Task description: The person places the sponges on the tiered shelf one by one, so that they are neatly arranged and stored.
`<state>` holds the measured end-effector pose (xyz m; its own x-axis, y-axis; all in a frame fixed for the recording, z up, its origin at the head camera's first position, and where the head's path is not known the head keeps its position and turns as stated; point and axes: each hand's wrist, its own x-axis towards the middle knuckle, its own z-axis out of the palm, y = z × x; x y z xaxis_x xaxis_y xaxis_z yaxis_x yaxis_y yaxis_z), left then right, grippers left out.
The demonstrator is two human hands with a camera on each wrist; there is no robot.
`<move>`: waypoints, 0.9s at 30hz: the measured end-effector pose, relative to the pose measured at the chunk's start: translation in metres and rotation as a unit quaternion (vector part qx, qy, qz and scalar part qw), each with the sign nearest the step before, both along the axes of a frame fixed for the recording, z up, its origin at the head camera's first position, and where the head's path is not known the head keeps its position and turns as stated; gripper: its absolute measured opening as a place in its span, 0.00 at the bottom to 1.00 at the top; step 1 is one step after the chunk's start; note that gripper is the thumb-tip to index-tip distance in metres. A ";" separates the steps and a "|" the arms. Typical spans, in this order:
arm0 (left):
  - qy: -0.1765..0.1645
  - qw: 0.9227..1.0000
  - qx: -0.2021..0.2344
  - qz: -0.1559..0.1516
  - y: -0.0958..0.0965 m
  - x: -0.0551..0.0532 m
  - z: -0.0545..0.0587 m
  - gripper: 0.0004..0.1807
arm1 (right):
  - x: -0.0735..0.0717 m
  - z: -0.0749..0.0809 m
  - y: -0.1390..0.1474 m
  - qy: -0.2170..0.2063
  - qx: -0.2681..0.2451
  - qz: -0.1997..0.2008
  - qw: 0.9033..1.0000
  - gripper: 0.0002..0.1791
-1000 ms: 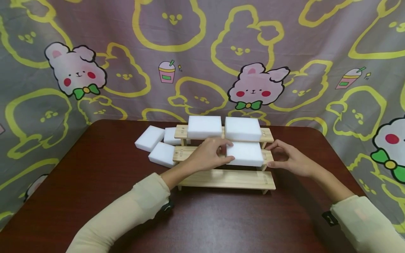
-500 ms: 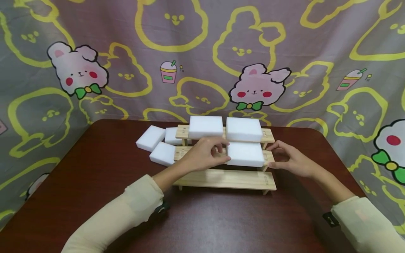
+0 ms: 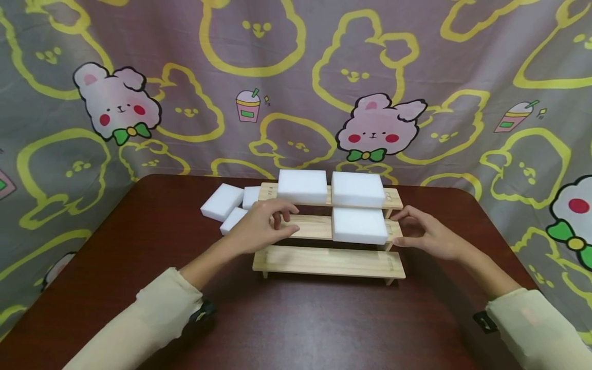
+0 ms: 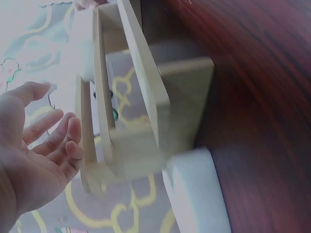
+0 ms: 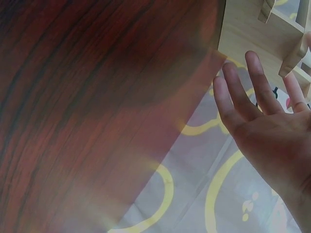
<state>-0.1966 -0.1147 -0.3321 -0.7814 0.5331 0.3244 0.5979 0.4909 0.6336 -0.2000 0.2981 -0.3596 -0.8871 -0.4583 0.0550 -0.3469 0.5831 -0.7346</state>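
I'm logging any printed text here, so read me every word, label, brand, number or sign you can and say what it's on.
No text can be read.
Wooden stand: small dark marks near its ends, too small to read.
Curtain behind: drawn animals and cups, no legible words.
White blocks: no writing on the faces in view.

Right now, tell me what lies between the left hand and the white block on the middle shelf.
In the head view, only a bare stretch of the middle shelf shows between the left hand and the white block.
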 end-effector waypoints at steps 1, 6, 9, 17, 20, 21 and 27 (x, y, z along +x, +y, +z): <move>0.004 1.000 -0.001 0.006 -0.005 0.000 0.000 0.17 | 0.000 0.000 0.000 0.000 -0.001 0.000 1.000 0.24; 0.024 0.999 0.002 0.031 -0.029 -0.002 -0.002 0.14 | 0.000 0.000 0.001 0.000 -0.001 0.001 1.000 0.24; 0.029 0.998 0.001 0.047 -0.042 -0.005 -0.004 0.13 | 0.000 -0.001 0.001 -0.001 -0.004 0.002 1.000 0.23; 0.043 0.992 -0.062 0.099 -0.079 -0.019 -0.019 0.14 | -0.001 -0.001 0.001 0.000 -0.003 0.001 1.000 0.23; 0.041 0.991 -0.085 0.098 -0.090 -0.024 -0.024 0.14 | 0.000 -0.001 0.001 -0.002 -0.002 0.001 1.000 0.23; 0.038 0.990 -0.091 0.096 -0.093 -0.025 -0.025 0.15 | 0.000 -0.001 0.001 -0.002 -0.002 0.001 1.000 0.23; 0.004 0.989 -0.126 0.077 -0.106 -0.032 -0.031 0.18 | 0.000 -0.001 0.001 -0.005 -0.002 -0.002 1.000 0.25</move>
